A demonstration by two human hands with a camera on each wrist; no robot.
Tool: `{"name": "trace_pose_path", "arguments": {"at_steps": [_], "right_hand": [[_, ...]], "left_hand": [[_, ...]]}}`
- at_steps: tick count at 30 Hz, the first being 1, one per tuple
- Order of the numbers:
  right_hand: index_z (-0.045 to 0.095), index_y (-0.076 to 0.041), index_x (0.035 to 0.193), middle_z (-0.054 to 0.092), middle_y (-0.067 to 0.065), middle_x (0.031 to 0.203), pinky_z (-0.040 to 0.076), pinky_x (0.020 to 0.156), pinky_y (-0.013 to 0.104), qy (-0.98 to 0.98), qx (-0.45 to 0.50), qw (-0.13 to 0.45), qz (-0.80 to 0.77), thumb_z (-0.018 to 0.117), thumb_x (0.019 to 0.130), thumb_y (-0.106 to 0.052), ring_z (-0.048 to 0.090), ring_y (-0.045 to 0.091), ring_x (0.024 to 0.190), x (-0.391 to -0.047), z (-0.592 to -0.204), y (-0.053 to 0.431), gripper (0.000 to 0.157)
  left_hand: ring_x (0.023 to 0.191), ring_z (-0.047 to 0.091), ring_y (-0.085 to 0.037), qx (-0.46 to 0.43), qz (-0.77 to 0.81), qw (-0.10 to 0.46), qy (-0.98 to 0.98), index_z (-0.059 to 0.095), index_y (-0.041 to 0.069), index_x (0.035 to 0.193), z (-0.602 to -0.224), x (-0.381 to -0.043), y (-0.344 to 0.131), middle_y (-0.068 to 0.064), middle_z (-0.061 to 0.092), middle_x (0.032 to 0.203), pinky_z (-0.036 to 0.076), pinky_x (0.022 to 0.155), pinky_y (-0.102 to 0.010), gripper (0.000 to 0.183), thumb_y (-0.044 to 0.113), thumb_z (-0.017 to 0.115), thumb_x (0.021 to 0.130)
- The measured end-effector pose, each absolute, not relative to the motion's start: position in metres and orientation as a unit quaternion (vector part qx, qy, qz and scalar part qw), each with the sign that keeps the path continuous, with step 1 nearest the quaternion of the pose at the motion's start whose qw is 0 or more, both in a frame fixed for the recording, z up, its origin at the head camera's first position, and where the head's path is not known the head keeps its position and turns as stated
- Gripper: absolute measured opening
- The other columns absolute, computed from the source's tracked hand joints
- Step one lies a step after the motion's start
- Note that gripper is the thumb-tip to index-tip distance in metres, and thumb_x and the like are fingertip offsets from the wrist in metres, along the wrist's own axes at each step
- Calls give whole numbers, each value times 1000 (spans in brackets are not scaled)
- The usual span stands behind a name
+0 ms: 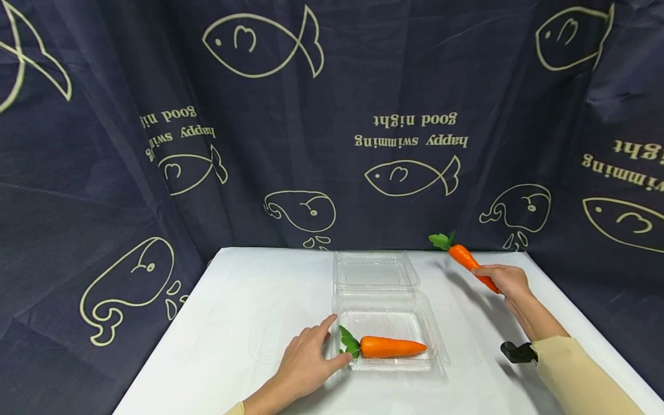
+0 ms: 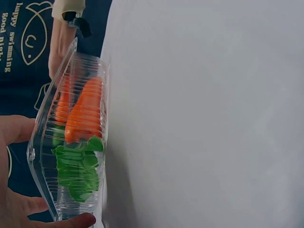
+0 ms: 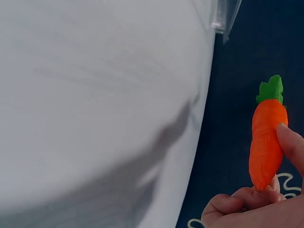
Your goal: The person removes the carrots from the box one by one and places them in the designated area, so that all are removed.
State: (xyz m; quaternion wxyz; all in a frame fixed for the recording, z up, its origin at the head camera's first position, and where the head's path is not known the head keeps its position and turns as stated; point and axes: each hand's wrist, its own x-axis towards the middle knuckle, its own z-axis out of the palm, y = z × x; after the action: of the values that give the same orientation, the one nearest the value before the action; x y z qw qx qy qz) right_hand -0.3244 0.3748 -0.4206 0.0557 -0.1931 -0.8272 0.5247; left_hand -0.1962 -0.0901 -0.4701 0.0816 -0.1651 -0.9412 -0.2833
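My right hand (image 1: 508,280) pinches an orange carrot (image 1: 463,256) with a green leafy top, near its tapered end. That carrot is held up above the right side of the table, its leaves pointing to the far left. A second carrot (image 1: 392,347) lies crosswise in the front of a clear plastic clamshell container (image 1: 440,340), leaves at the left. The container's lid (image 1: 376,271) is folded back behind it. My left hand (image 1: 306,360) rests at the container's left front corner, fingers and thumb spread along the side wall.
The white table (image 1: 249,305) ends at a dark blue curtain (image 1: 311,132) with fish and whale drawings, which stands behind and on both sides. A black strap piece (image 1: 519,352) sits at my right wrist, just past a beige sleeve (image 1: 581,369).
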Motion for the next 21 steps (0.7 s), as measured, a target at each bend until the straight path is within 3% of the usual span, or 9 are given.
{"name": "trace_pose_path", "arguments": {"at_steps": [9, 17, 21], "right_hand": [[80, -19, 105, 58, -24, 72, 47, 71, 31, -811, -234, 54, 533, 85, 78, -37, 55, 11, 78, -325, -430, 387, 32], [63, 2, 131, 57, -14, 77, 48, 66, 32, -807, -273, 67, 520, 84, 78, -34, 54, 13, 74, -329, -439, 394, 67], [58, 4, 135, 58, -9, 83, 48, 65, 30, -801, -286, 70, 522, 82, 79, -33, 53, 13, 73, -330, -442, 397, 71]], "left_hand": [[101, 64, -22, -168, -285, 81, -940, 49, 19, 148, -470, -196, -91, -2, 72, 111, 48, 81, -46, 83, 64, 71, 81], [100, 64, -21, -167, -282, 82, -941, 49, 19, 148, -471, -196, -91, 0, 71, 109, 48, 81, -45, 83, 63, 71, 81], [100, 64, -21, -168, -284, 84, -940, 50, 19, 148, -471, -196, -91, 0, 72, 108, 48, 81, -45, 83, 63, 71, 81]]}}
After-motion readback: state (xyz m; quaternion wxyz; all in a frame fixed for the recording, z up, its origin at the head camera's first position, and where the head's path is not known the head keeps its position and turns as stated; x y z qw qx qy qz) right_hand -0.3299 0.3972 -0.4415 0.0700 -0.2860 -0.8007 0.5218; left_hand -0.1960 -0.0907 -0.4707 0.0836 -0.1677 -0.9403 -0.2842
